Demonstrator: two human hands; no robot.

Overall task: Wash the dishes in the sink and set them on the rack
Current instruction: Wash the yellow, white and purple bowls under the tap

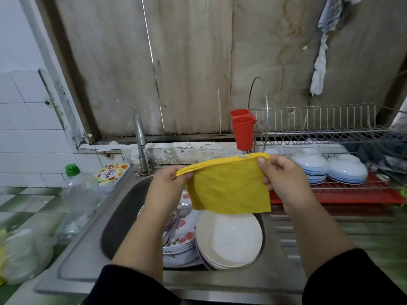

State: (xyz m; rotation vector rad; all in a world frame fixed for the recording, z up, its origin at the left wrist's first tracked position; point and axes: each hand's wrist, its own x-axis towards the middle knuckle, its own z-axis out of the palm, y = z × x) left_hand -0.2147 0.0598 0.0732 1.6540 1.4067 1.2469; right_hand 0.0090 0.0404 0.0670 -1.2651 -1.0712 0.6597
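Holding yellow cloth (229,186) stretched over the sink (123,208): my left hand (169,183) pinches its left top corner, my right hand (279,175) pinches the right. Below, white plates (229,238) stacked beside floral plates (182,236) with spoons (178,216). Rack (330,128) to the right, bowls (326,168) upturned on its lower tier.

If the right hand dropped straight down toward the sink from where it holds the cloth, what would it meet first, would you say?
Probably the stack of white plates in the sink. The right hand, pinching the yellow cloth, hangs near their right edge, though depth is unclear.
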